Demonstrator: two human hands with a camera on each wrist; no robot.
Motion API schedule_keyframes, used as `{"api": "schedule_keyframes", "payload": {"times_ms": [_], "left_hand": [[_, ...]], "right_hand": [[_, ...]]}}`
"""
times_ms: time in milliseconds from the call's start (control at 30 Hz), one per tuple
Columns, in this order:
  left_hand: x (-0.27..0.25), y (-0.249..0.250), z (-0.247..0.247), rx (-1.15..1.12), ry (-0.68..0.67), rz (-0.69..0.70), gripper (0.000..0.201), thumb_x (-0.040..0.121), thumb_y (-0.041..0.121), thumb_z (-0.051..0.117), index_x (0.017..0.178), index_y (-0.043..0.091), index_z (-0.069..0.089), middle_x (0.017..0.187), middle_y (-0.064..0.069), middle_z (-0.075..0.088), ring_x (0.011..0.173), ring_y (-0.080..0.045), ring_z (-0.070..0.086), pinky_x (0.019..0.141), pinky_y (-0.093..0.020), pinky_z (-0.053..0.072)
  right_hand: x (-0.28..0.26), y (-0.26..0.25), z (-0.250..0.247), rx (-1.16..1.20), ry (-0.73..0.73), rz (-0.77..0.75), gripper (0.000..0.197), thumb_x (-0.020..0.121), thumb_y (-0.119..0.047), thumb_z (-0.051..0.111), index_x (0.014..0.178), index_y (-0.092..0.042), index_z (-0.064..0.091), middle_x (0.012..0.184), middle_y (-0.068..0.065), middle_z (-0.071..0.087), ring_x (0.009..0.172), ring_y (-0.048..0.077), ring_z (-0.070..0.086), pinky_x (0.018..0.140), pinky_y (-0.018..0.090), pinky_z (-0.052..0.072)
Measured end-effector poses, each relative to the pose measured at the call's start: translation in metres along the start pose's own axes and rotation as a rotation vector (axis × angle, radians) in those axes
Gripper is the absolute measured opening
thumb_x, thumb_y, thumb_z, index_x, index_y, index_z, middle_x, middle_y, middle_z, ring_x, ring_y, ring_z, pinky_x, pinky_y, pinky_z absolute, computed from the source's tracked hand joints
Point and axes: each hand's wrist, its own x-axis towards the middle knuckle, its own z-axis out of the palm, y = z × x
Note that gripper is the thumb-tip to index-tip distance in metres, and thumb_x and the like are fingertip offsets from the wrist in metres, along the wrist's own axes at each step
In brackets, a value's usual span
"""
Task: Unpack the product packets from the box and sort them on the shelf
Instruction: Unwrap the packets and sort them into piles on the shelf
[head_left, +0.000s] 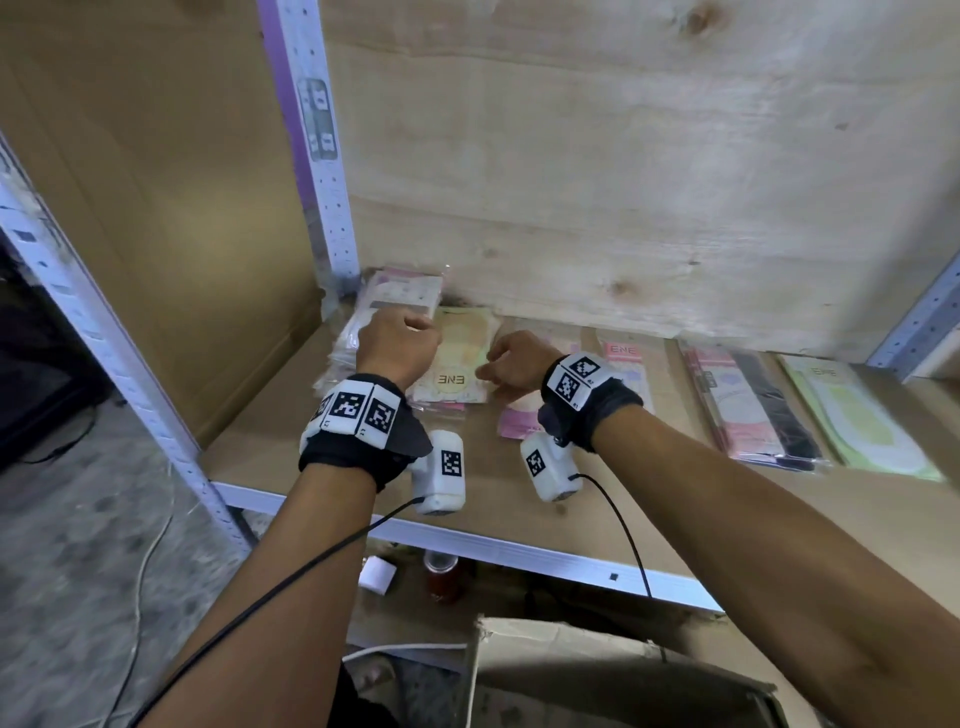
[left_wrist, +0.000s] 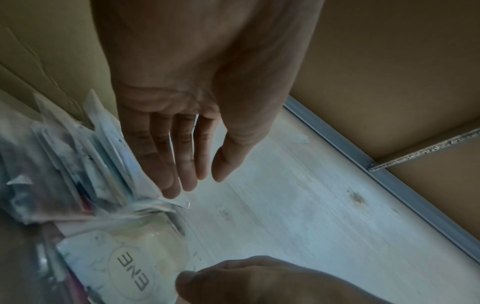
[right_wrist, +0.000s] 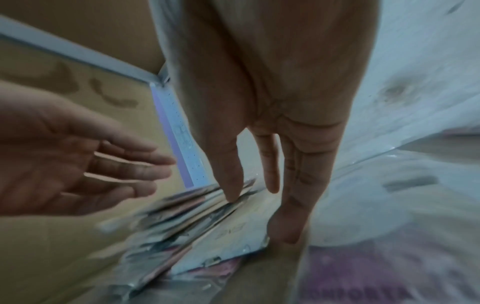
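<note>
Box (head_left: 597, 670) cut off by bottom edge of head view; contents not visible. Packet stack (right_wrist: 182, 218) motion-blurred in right wrist view, print unreadable. Left hand (head_left: 397, 348) hides its fingers from head view.

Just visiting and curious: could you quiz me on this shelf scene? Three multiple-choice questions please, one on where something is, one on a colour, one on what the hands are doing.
1. Where is the leaning stack of packets?
A. far-left corner of the shelf
B. far-right end
C. on the floor

2. What colour is the packet with the round ENE label between the hands?
A. black
B. pale yellow
C. bright blue

3. How are the left hand and right hand?
A. both gripping packets
B. clenched into fists
C. both open, fingers straight

Answers: 1 A, the stack leans by the left post. 2 B, the head view shows it pale yellow. 3 C, both wrist views show straight fingers holding nothing.
</note>
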Motion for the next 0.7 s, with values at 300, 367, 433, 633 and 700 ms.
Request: {"api": "schedule_keyframes", "payload": {"times_ms": [300,367,433,633,700], "left_hand": [[0.01,-0.018,-0.017,-0.118,0.015,-0.049,0.02,0.082,0.013,0.062,0.063,0.019,0.065,0.075,-0.004,0.073,0.09,-0.033,0.073,0.088,-0.046,0.059],[0.009,-0.019,-0.019,-0.125,0.01,-0.04,0.021,0.082,0.011,0.061,0.063,0.019,0.065,0.073,-0.005,0.071,0.089,-0.034,0.073,0.087,-0.046,0.059],[0.008,-0.018,-0.018,-0.137,-0.005,-0.031,0.02,0.083,0.01,0.062,0.065,0.02,0.066,0.077,-0.008,0.072,0.094,-0.036,0.071,0.09,-0.047,0.058],[0.003,-0.016,-0.003,0.001,0.021,0.041,0.028,0.085,0.023,0.068,0.113,0.019,0.073,0.117,-0.002,0.072,0.109,-0.021,0.064,0.098,-0.029,0.047],[0.0,-0.011,0.005,0.029,0.015,0.065,0.035,0.087,0.028,0.068,0.12,0.018,0.069,0.122,-0.002,0.068,0.113,-0.021,0.061,0.096,-0.027,0.043]], "right_hand": [[0.029,-0.016,0.012,-0.116,0.076,0.045,0.058,0.075,-0.021,0.082,0.122,-0.003,0.052,0.111,0.017,0.066,0.096,0.033,0.066,0.085,0.043,0.057],[0.025,-0.014,0.002,-0.006,0.04,0.038,0.027,0.078,-0.014,0.078,0.093,0.0,0.062,0.089,0.02,0.067,0.066,0.028,0.061,0.063,0.036,0.052],[0.014,-0.003,-0.01,0.152,0.027,0.041,0.014,0.082,-0.006,0.073,0.078,0.001,0.062,0.082,0.022,0.062,0.057,0.023,0.048,0.051,0.032,0.036],[-0.049,0.046,-0.048,0.648,0.075,0.004,0.006,0.091,0.0,0.064,0.093,-0.004,0.061,0.091,0.018,0.067,0.068,0.022,0.063,0.058,0.027,0.051],[-0.069,0.065,-0.059,0.672,0.065,-0.022,0.014,0.091,-0.004,0.065,0.105,-0.004,0.063,0.092,0.015,0.067,0.072,0.022,0.062,0.057,0.025,0.054]]}}
